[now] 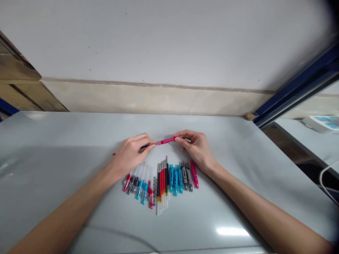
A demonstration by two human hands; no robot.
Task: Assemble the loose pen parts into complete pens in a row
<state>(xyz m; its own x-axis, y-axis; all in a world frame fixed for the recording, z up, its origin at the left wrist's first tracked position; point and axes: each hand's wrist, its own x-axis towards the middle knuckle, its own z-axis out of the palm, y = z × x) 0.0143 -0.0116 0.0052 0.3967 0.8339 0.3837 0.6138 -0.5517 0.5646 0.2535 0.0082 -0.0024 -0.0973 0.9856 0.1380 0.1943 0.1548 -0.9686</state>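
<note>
Between the fingertips of my left hand (pixel 134 151) is a thin dark piece that looks like a pen refill (pixel 144 147), mostly covered by the fingers. Its end meets the tip of a pink pen barrel (pixel 167 140); whether it sits inside cannot be made out. My right hand (pixel 195 146) pinches the barrel's other end with thumb and fingers. Below the hands lie clear pen tubes with coloured ends (pixel 139 183), several black and red refills (pixel 162 180), turquoise barrels (pixel 176 180), grey barrels (pixel 186 176) and another pink barrel (pixel 194 174).
Small springs (pixel 154 190) and red clips (pixel 150 189) lie among the parts on the grey table (pixel 66 183). A small red bit (pixel 113 153) shows left of my left hand. A wall rises behind; a blue post (pixel 286 88) and a white device (pixel 321 123) stand at right.
</note>
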